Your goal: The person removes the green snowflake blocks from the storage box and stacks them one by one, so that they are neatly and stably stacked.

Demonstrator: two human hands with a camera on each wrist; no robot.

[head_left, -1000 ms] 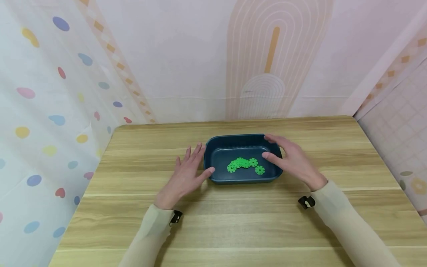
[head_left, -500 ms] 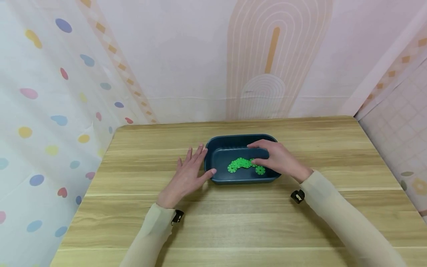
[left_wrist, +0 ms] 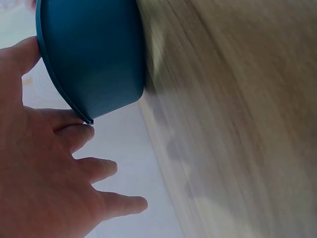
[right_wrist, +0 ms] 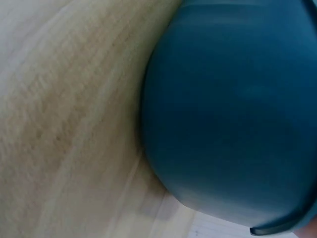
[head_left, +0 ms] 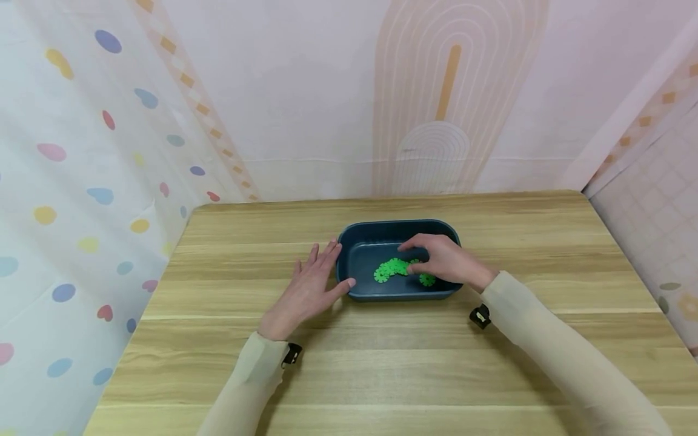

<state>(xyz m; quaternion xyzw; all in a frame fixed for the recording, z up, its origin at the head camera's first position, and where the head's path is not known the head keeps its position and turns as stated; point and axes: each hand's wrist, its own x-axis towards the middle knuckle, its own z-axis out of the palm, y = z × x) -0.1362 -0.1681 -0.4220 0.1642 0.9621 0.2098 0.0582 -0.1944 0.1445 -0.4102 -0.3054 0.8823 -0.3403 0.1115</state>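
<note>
A dark blue, oblong plastic basin (head_left: 403, 297) stands on the wooden table. Inside it lies a cluster of green notched discs (head_left: 389, 267), overlapping, and a separate green disc (head_left: 427, 280) partly under my right hand. My left hand (head_left: 306, 293) rests against the basin's left end, fingers spread, thumb and forefinger touching its rim. In the left wrist view the left hand (left_wrist: 44, 168) lies along the rim. My right hand (head_left: 448, 259) reaches over the right end, thumb low by the discs, forefinger apart from it. The right wrist view shows mostly the basin's outer wall (right_wrist: 223, 114).
The wooden table (head_left: 349, 369) extends on all sides of the basin. Behind it hangs a pale patterned curtain (head_left: 305, 109), with a dotted cloth (head_left: 76, 230) on the left. Each wrist carries a small black device, such as the right one (head_left: 480, 316).
My right hand has moved left and down from the basin's right rim to over the discs, its thumb and forefinger drawing closer together. My left hand has stayed at the left end.
</note>
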